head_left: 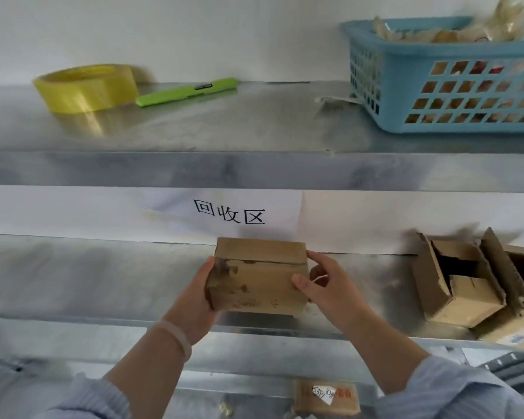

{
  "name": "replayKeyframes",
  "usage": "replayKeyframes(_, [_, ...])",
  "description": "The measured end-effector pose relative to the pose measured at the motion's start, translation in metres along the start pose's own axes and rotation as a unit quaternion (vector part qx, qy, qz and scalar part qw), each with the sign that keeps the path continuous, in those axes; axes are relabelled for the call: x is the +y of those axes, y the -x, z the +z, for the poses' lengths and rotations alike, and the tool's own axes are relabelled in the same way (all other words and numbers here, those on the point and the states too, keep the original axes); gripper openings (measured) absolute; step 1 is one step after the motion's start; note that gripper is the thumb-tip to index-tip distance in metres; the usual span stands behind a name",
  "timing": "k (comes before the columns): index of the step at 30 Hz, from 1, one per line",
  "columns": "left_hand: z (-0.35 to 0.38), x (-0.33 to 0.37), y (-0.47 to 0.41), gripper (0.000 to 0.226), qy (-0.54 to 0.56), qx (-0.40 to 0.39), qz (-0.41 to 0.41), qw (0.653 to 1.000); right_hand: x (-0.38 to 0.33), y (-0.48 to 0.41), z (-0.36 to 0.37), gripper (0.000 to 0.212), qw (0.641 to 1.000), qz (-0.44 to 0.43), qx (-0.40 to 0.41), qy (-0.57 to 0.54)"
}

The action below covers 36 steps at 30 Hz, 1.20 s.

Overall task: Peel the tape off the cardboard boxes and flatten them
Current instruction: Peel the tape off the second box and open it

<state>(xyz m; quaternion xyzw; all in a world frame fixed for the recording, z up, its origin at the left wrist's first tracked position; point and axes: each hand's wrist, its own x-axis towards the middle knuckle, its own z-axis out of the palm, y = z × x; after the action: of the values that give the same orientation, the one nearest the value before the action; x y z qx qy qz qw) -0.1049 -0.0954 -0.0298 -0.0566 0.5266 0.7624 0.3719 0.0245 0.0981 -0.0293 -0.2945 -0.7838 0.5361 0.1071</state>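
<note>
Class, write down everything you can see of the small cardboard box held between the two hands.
The small cardboard box is brown, roughly cube-shaped and closed, with a seam running along its upper front edge. Dark, scuffed patches mark its front face, mostly at the left. It is upright over the front of the lower metal shelf; whether it rests on the shelf is unclear. The left hand grips its left side, and the right hand holds its right side, thumb on the front face.
</note>
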Motion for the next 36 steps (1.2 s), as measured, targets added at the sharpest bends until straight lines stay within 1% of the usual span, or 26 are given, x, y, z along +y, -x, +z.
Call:
replayKeyframes(3, [-0.024,0.009,0.001,0.029,-0.043,0.076,0.067,0.994,-0.006,-0.005,0.025,0.072,0.998,-0.027,-0.038,0.042])
replayKeyframes(6, [-0.048,0.017,-0.001,0.032,-0.050,0.095,0.084,0.991,-0.015,-0.007,0.050,0.080,0.995,-0.057,-0.054,0.063])
replayKeyframes(11, [-0.061,0.020,0.000,0.032,-0.051,0.105,0.088,0.989,-0.022,-0.010,0.065,0.079,0.992,-0.081,-0.051,0.084])
replayKeyframes(13, [-0.052,0.022,-0.001,0.032,-0.061,0.091,0.090,0.990,-0.021,-0.006,0.055,0.077,0.993,-0.089,-0.029,0.067])
replayKeyframes(16, [-0.029,0.020,-0.003,0.030,-0.069,0.048,0.081,0.993,-0.018,0.003,0.032,0.074,0.992,-0.112,0.031,0.056])
replayKeyframes(20, [0.008,0.008,-0.006,0.027,-0.090,-0.013,0.043,0.995,-0.006,0.012,-0.003,0.072,0.988,-0.112,0.093,0.052])
replayKeyframes(22, [0.028,0.001,-0.008,0.028,-0.112,-0.047,0.019,0.992,0.002,0.017,-0.022,0.078,0.986,-0.105,0.115,0.056])
replayKeyframes(25, [0.059,-0.012,-0.010,0.029,-0.173,-0.096,0.007,0.980,0.017,0.023,-0.047,0.096,0.981,-0.088,0.147,0.092])
replayKeyframes(27, [0.080,-0.020,-0.010,0.034,-0.209,-0.132,0.011,0.969,0.025,0.027,-0.062,0.100,0.975,-0.076,0.175,0.117])
replayKeyframes(29, [0.100,-0.030,-0.011,0.035,-0.255,-0.167,0.022,0.952,0.035,0.030,-0.075,0.097,0.968,-0.070,0.202,0.134])
replayKeyframes(31, [0.114,-0.041,-0.013,0.029,-0.296,-0.169,0.043,0.939,0.046,0.033,-0.087,0.089,0.965,-0.057,0.215,0.136])
replayKeyframes(33, [0.120,-0.050,-0.018,0.024,-0.338,-0.139,0.072,0.928,0.058,0.035,-0.094,0.082,0.965,-0.047,0.216,0.141])
replayKeyframes(35, [0.118,-0.062,-0.025,0.029,-0.380,-0.123,0.095,0.912,0.069,0.035,-0.097,0.078,0.964,-0.033,0.212,0.158])
replayKeyframes(36, [0.114,-0.069,-0.030,0.040,-0.397,-0.129,0.101,0.903,0.073,0.034,-0.099,0.076,0.964,-0.018,0.208,0.164])
